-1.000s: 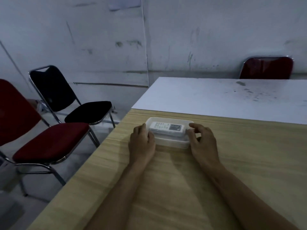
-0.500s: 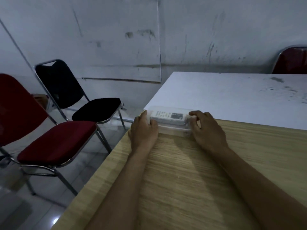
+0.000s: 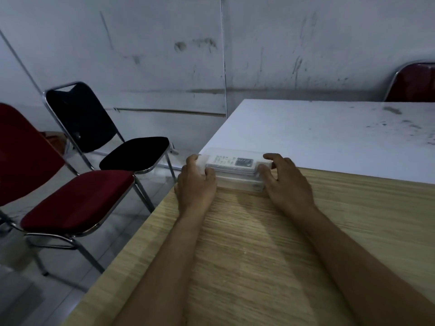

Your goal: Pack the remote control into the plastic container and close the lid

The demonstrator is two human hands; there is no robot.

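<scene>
— What have your hands got, from the head view?

— My left hand (image 3: 196,184) is against the left end of the container (image 3: 237,182), fingers curled round its corner, thumb on the lid (image 3: 235,153). My right hand (image 3: 286,182) is at the right end, thumb against the side and fingers arched over the lid's edge, partly spread. Both press on the box; neither wraps it fully

— And the remote?

— The remote (image 3: 231,162) lies flat inside, lengthwise between my hands, showing through the clear lid. The lid sits on top; whether it is snapped down all round I cannot tell

— Where does the box stand?

— On the wooden table (image 3: 259,243), at its far edge near the left corner, just where the white table (image 3: 329,137) begins

— Anything beside you?

— To the left stand a red chair (image 3: 77,201) and, behind it, a black chair (image 3: 134,156). Another red chair back (image 3: 414,83) shows beyond the white table, against the scuffed wall (image 3: 164,55)
</scene>
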